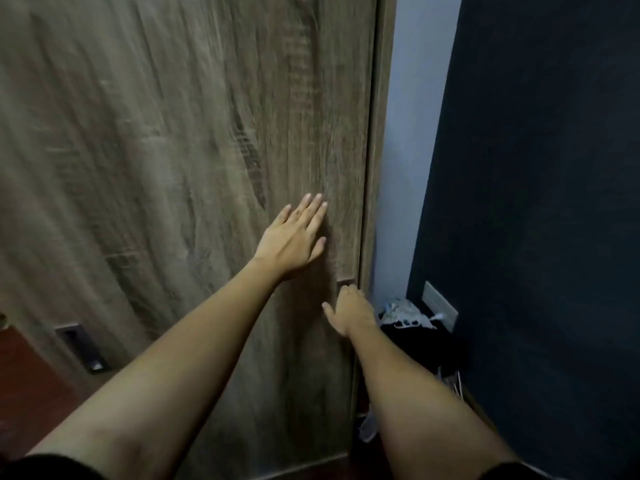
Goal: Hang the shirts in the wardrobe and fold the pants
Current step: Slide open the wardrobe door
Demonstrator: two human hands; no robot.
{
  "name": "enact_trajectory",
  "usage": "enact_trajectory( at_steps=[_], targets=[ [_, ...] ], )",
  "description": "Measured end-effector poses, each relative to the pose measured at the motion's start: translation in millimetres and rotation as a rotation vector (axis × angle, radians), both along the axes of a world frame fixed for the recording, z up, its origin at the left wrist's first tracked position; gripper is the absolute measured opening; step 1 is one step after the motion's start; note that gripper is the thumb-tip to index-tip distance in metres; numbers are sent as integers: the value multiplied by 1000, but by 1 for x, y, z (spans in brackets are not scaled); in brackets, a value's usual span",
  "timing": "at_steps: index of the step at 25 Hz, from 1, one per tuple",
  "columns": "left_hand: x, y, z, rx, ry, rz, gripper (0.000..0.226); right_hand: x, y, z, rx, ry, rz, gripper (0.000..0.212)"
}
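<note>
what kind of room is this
Probably a bedroom at home: a tall wood-grain wardrobe door with a recessed handle, a wall socket on the dark blue wall, and what looks like a heap of clothes in the corner beside it.

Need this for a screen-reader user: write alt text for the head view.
A person's left hand presses flat on a wooden wardrobe door while the right hand hooks into a recessed handle at the door's right edge. A dark wall stands to the right.
</note>
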State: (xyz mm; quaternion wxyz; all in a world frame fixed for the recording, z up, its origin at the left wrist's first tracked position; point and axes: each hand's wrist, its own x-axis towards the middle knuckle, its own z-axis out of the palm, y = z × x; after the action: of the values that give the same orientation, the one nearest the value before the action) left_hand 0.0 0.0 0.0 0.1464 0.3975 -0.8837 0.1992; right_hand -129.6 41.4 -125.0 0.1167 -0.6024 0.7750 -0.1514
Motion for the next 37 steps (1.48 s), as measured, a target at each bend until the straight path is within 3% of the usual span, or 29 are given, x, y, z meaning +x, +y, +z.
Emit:
enact_trajectory(
  at_steps=[5, 13, 25, 37],
  targets=[
    [-18, -42, -58, -289, -90, -103, 61, -7, -26, -38, 25, -101, -27, 60],
    [-23, -72, -93, -542, -95, -71, 66, 5, -49, -49, -136, -370, -231, 58],
    [40, -78, -98, -591, -113, -34, 70, 64, -56, -52, -164, -277, -250, 64],
    [240, -86, -99, -604, -138, 13, 66, 265, -66, -54, -200, -244, -216, 61]
  ],
)
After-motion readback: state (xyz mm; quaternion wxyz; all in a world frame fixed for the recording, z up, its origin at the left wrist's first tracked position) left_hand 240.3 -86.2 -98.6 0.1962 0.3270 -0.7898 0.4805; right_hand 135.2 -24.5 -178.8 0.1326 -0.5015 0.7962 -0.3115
